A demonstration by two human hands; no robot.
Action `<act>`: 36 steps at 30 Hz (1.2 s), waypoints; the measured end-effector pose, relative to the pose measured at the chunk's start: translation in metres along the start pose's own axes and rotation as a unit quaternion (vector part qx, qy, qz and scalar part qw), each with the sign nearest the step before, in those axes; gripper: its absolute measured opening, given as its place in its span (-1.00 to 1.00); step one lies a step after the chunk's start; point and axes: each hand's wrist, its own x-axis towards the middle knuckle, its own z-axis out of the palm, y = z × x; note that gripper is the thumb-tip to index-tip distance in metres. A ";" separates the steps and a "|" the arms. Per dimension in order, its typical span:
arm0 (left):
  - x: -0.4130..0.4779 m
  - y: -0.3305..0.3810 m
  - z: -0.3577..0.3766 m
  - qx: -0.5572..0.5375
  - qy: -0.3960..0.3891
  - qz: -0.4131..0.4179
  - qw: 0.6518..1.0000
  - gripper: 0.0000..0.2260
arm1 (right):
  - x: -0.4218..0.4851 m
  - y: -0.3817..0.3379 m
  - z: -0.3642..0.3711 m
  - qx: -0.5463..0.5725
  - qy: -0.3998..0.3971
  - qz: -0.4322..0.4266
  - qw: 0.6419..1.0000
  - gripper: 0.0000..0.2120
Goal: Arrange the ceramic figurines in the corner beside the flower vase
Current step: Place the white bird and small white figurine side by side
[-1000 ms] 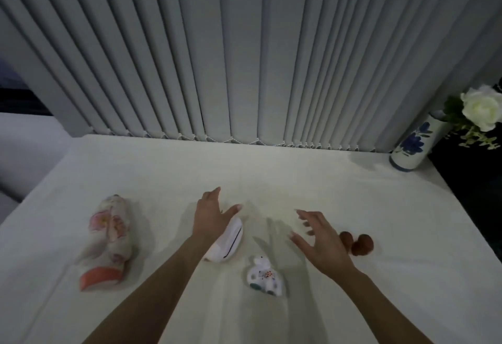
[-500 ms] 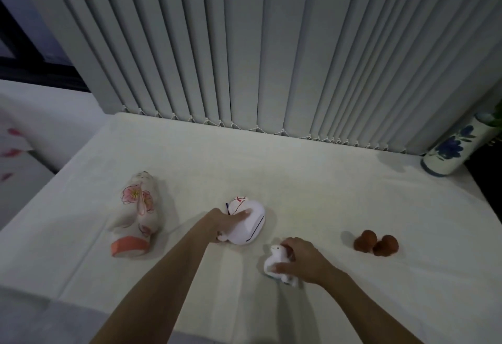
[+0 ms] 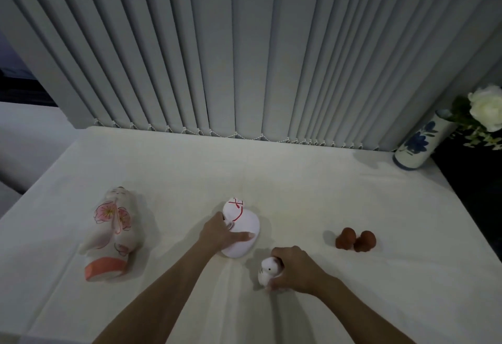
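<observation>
Several ceramic figurines lie on the white tablecloth (image 3: 298, 180). A white rounded figurine with red lines (image 3: 241, 221) lies on its side at the centre, and my left hand (image 3: 222, 233) grips it from the left. My right hand (image 3: 294, 269) is closed around a small white figurine (image 3: 267, 271), whose head pokes out to the left. A large cat figurine with pink flowers and an orange base (image 3: 112, 232) lies on its side at the left. Two small brown figurines (image 3: 355, 240) sit at the right. The blue-and-white flower vase (image 3: 419, 145) stands in the far right corner.
Grey vertical blinds (image 3: 244, 58) hang along the back edge of the table. A white rose (image 3: 486, 106) leans out of the vase to the right. The right table edge drops to a dark area (image 3: 483, 194). A pale surface (image 3: 24, 140) lies beyond the left edge.
Both hands came down from hovering open: the left closed on the white rounded figurine, the right closed on the small white figurine. The view shifted so the vase and rose show again.
</observation>
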 end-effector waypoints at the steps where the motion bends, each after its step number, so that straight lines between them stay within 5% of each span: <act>1: 0.000 0.000 0.001 0.007 -0.001 0.011 1.000 -0.30 | -0.001 0.004 -0.007 0.003 0.013 0.013 1.000 -0.71; 5: 0.000 0.002 0.000 0.045 -0.018 0.057 0.997 -0.44 | -0.004 0.023 -0.037 0.020 0.069 0.062 0.995 -0.63; 15: -0.011 0.029 0.003 0.244 -0.034 0.231 0.941 -0.36 | 0.005 0.046 -0.080 -0.059 0.060 0.064 0.994 -0.52; 20: -0.006 0.045 0.014 0.331 0.002 0.343 0.879 -0.40 | 0.009 0.046 -0.083 -0.072 0.035 0.055 0.995 -0.87; 28: 0.005 0.042 0.030 0.410 -0.004 0.343 0.845 -0.42 | 0.019 0.048 -0.072 -0.062 0.033 0.056 0.996 -0.98; 36: 0.009 0.034 0.031 0.414 -0.017 0.346 0.842 -0.44 | 0.024 0.057 -0.067 -0.088 0.038 0.077 0.992 -0.87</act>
